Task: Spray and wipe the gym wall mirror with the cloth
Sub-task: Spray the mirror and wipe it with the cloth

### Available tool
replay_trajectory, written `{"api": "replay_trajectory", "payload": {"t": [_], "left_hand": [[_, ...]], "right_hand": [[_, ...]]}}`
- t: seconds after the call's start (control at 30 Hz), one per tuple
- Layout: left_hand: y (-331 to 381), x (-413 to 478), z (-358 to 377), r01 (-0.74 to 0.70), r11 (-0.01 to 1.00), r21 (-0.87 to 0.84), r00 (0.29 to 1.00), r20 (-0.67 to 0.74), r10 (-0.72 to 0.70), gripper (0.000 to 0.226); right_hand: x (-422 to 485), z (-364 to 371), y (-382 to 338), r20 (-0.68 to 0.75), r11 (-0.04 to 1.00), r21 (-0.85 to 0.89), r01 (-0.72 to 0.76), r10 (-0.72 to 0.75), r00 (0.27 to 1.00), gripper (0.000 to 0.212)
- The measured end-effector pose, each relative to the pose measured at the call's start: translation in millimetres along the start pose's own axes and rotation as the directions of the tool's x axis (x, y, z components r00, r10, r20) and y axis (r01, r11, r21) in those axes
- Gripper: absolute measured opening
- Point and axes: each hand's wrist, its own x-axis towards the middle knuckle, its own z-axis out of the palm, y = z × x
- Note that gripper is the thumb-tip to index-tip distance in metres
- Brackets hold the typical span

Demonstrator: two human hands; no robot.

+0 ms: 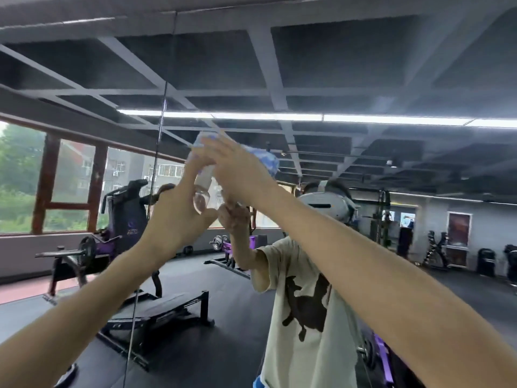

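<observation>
The wall mirror fills the view and reflects me and the gym. Both my arms are raised to it at head height. My left hand grips a clear spray bottle, held upright close to the glass. Just right of it, my right hand lies with straight fingers over a blue-and-white cloth, which it presses against the mirror. Most of the cloth is hidden under the hand, and the top of the bottle is blurred behind my right fingers.
A vertical seam between mirror panels runs just left of my hands. The glass reflects a weight bench, a purple machine, windows at the left and racks at the far right.
</observation>
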Motion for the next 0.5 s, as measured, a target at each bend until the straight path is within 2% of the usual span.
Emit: {"api": "replay_trajectory", "payload": {"t": [0.07, 0.1, 0.17, 0.27, 0.3, 0.33, 0.4, 0.47, 0.5], "left_hand": [[1, -8, 3, -0.01, 1.0, -0.009, 1.0, 0.021, 0.01, 0.071], [2, -12, 5, -0.01, 1.0, -0.022, 1.0, 0.022, 0.01, 0.07], [5, -18, 12, -0.021, 0.999, -0.03, 0.999, 0.033, 0.022, 0.071], [15, -22, 25, -0.07, 0.997, -0.022, 0.996, 0.057, 0.071, 0.072], [19, -22, 30, -0.078, 0.997, -0.025, 0.995, 0.06, 0.079, 0.072], [24, -24, 36, -0.08, 0.996, -0.034, 0.994, 0.065, 0.082, 0.071], [33, -30, 47, -0.089, 0.995, -0.05, 0.993, 0.074, 0.093, 0.07], [40, -36, 51, -0.103, 0.994, -0.029, 0.99, 0.096, 0.106, 0.07], [44, -38, 51, -0.102, 0.995, -0.013, 0.988, 0.113, 0.103, 0.071]], "right_hand": [[-45, 3, -21, 0.038, 0.997, 0.055, 0.06, -0.062, 0.997, 0.051], [-60, 3, -18, 0.016, 0.999, 0.048, 0.02, -0.021, 1.0, 0.056], [-84, -8, 11, -0.066, 0.986, -0.063, -0.156, 0.152, 0.986, 0.066], [-120, -40, 63, -0.22, 0.864, -0.122, -0.489, 0.457, 0.862, 0.063], [-131, -44, 66, -0.259, 0.83, -0.109, -0.547, 0.507, 0.822, 0.06], [-144, -44, 56, -0.264, 0.823, -0.114, -0.556, 0.514, 0.816, 0.059], [-175, -25, 12, -0.178, 0.905, -0.148, -0.399, 0.372, 0.911, 0.062], [-211, -6, -34, -0.01, 0.994, -0.09, -0.067, 0.066, 0.998, 0.057], [-223, -4, -42, 0.087, 0.995, -0.039, 0.088, -0.084, 0.993, 0.055]]}}
